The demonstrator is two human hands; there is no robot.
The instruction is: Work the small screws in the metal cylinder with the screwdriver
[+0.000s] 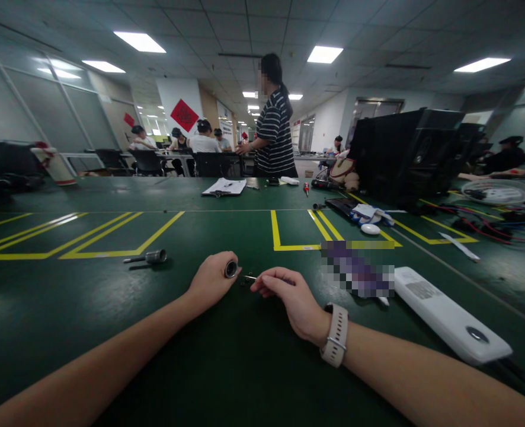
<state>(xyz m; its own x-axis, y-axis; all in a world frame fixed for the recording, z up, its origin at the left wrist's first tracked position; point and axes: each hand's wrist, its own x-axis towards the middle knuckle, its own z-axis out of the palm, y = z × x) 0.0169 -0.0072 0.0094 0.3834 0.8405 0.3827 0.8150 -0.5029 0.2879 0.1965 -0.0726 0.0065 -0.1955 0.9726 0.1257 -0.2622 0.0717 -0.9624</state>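
My left hand [211, 279] is wrapped round a round metal sleeve [231, 269], its open hollow end facing up toward me. Between the closed fingertips of my right hand [289, 296] is a thin silver metal pin-like piece [250, 277], pointing left toward the sleeve; its exact kind is too small to tell. Several tiny dark parts [246, 283] lie on the green table between my hands. To the left of my left hand rests a metal part with a thin shaft and a wider cylindrical head [156, 256].
A white power strip [449, 314] lies at the right, beside a pixelated purple item [355, 270]. Farther back are a clipboard [225, 187], a red screwdriver [306, 188], gloves [371, 214] and a large black case [405, 154]. A person in a striped shirt [275, 133] stands beyond the table.
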